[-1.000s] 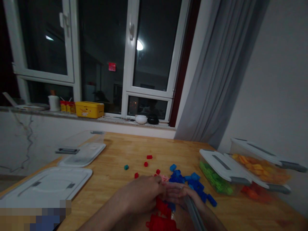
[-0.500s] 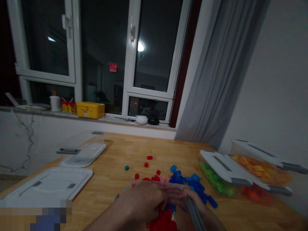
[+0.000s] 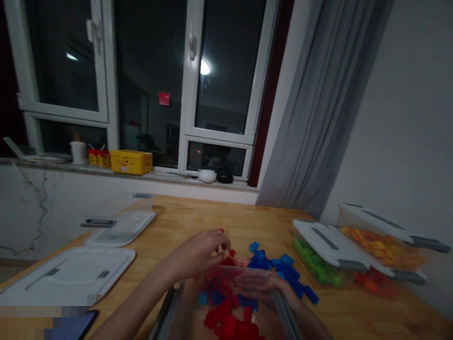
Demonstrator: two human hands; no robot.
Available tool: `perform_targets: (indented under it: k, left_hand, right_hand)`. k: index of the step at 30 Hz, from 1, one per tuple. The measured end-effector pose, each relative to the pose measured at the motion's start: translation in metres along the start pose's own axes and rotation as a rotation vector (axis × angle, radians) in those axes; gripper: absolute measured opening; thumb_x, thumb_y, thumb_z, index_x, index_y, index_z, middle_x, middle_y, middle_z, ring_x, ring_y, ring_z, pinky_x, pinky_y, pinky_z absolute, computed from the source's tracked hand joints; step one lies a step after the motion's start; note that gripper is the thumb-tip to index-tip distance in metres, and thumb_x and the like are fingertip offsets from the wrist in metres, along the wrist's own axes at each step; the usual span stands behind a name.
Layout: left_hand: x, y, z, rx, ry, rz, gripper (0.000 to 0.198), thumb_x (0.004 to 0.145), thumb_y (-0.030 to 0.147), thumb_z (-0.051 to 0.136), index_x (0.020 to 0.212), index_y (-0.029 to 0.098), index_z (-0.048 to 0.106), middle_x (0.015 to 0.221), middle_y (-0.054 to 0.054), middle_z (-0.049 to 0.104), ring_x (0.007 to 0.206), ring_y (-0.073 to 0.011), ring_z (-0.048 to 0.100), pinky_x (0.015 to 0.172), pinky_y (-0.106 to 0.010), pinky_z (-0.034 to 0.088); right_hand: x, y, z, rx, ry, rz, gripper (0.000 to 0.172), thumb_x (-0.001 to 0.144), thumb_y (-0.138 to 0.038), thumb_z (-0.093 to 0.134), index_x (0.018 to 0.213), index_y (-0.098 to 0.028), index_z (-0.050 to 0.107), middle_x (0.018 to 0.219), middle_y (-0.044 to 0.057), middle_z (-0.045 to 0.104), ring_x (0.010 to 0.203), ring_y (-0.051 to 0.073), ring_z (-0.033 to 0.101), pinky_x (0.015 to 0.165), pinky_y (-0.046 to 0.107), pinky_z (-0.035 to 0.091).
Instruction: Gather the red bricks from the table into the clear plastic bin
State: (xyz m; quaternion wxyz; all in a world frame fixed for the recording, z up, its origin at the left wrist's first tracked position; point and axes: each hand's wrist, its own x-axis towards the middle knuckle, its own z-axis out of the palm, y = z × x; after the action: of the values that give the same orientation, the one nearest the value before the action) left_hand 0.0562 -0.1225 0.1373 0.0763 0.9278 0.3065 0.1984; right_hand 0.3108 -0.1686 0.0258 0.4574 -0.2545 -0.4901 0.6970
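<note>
My left hand (image 3: 202, 250) is past the far rim of a clear plastic box (image 3: 226, 268), low over the red blocks (image 3: 230, 255) on the table. Its fingers are curved and apart, with no block visible in them. My right hand (image 3: 272, 287) grips the box at its far right corner; its fingers show through the plastic. A pile of red blocks (image 3: 231, 326) lies in the box. Blue blocks (image 3: 288, 273) and a few pink blocks (image 3: 241, 262) lie on the table just beyond it.
Lidded boxes of green blocks (image 3: 313, 262) and orange blocks (image 3: 378, 246) stand at the right. White lids (image 3: 76, 267) and an open clear box (image 3: 120, 208) are at the left. A dark flat device (image 3: 87, 323) lies near the front left edge.
My left hand has moved from inside the box, up and left over the far rim to the loose red blocks. The right hand stays at the box's corner.
</note>
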Motion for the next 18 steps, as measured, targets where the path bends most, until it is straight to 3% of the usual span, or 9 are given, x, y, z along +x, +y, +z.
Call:
perform_targets:
  k: [2,8,13,18]
  left_hand:
    - [0.0,-0.028,0.003,-0.022,0.029,-0.062,0.026,0.084,0.016,0.051,0.105,0.02,0.066,0.105,-0.006,0.07,0.095,-0.0186,0.064,0.084,-0.028,0.048]
    - [-0.004,-0.1,0.038,0.006,-0.105,-0.254,0.034,0.081,0.02,0.055,0.111,0.014,0.069,0.11,-0.013,0.071,0.092,-0.0224,0.067,0.079,-0.03,0.05]
    - [-0.009,-0.122,0.061,0.022,-0.164,-0.308,0.034,0.087,0.041,0.054,0.099,0.016,0.074,0.102,-0.014,0.075,0.091,-0.0267,0.068,0.078,-0.032,0.049]
    - [-0.01,-0.129,0.067,0.0,-0.187,-0.296,0.032,0.084,0.036,0.056,0.103,0.019,0.075,0.102,-0.011,0.077,0.091,-0.0251,0.069,0.075,-0.029,0.048]
  right_hand:
    - [0.0,0.002,-0.002,0.016,0.015,-0.001,0.041,0.073,-0.028,0.06,0.107,-0.012,0.077,0.117,0.021,0.074,0.117,0.036,0.066,0.113,0.058,0.034]
    - [0.004,0.01,-0.016,0.044,-0.031,0.038,0.037,0.071,-0.026,0.064,0.102,-0.012,0.078,0.109,0.021,0.076,0.12,0.035,0.064,0.115,0.056,0.03]
    - [0.004,0.011,-0.019,0.052,-0.031,0.025,0.041,0.072,-0.022,0.06,0.108,-0.011,0.076,0.113,0.019,0.076,0.12,0.033,0.065,0.116,0.054,0.03]
    - [0.001,0.011,-0.014,0.045,-0.022,-0.015,0.04,0.074,-0.025,0.061,0.108,-0.013,0.077,0.12,0.02,0.073,0.122,0.034,0.063,0.116,0.056,0.03]
